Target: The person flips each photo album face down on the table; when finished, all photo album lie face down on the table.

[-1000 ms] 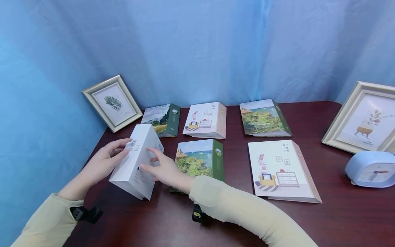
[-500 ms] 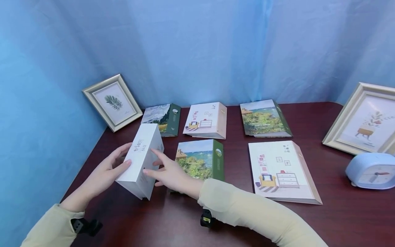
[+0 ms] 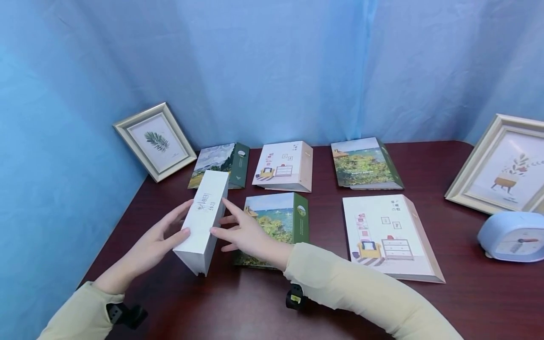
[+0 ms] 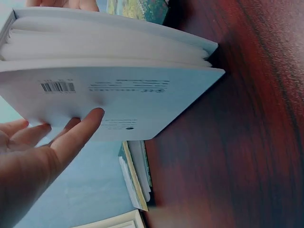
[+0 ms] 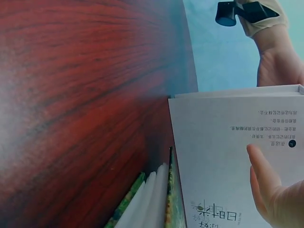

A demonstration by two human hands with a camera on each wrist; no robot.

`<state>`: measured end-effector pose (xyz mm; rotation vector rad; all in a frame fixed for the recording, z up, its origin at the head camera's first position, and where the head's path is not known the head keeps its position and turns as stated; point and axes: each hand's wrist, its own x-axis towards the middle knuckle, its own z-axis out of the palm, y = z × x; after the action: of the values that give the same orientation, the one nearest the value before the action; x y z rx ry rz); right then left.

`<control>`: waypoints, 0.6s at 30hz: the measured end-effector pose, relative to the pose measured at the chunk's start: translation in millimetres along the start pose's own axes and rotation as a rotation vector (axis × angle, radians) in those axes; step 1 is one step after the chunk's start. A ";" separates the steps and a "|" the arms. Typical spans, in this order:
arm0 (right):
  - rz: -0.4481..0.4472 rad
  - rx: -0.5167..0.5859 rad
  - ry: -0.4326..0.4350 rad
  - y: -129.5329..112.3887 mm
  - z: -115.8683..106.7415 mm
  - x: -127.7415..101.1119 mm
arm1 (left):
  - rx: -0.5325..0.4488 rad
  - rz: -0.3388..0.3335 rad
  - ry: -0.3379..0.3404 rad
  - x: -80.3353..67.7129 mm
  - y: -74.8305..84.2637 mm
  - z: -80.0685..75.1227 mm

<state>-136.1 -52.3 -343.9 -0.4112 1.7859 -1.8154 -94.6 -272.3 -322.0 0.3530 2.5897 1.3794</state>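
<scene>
Upright between both hands: thick white hardcover album point(image 3: 203, 222), standing on its edge on the dark red wooden table point(image 3: 467, 302), spine up, pages visible from the left wrist view. Left hand point(image 3: 155, 245) flat against the barcode cover, fingers point(image 4: 78, 133) straight and spread. Right hand point(image 3: 246, 233) flat against the opposite printed cover, fingers point(image 5: 261, 178) straight, nothing pinched. Just right of the grip, partly under the right hand, lies a green-spined album with a seaside painting point(image 3: 278, 219). Beyond the grip, a green-spined landscape album point(image 3: 221, 165); farther left of that, a leaning cream picture frame with a leaf print point(image 3: 155, 140).
</scene>
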 end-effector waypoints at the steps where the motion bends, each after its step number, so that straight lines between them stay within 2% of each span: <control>1: 0.004 0.009 -0.002 0.5 -0.4 -0.2 | 0.006 0.001 -0.005 0.3 -0.7 0.7; 3: 0.006 0.021 -0.004 1.0 -0.8 -1.0 | 0.005 0.016 -0.018 0.5 -2.8 1.9; 7: 0.015 0.044 -0.003 0.5 -0.5 -3.7 | -0.012 0.100 -0.047 0.4 -7.6 5.1; 11: 0.025 0.069 -0.007 0.2 -0.6 -5.9 | -0.086 0.176 -0.087 0.7 -11.5 7.9; 15: 0.032 0.108 -0.012 -1.1 -1.4 -8.6 | -0.134 0.187 -0.113 1.7 -14.1 10.7; 18: 0.043 0.136 -0.011 -2.4 -2.4 -11.1 | -0.095 0.181 -0.104 2.8 -14.6 13.7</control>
<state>-129.0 -44.0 -339.9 -0.3269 1.6395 -1.8870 -95.4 -268.6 -341.8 0.6404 2.4487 1.4925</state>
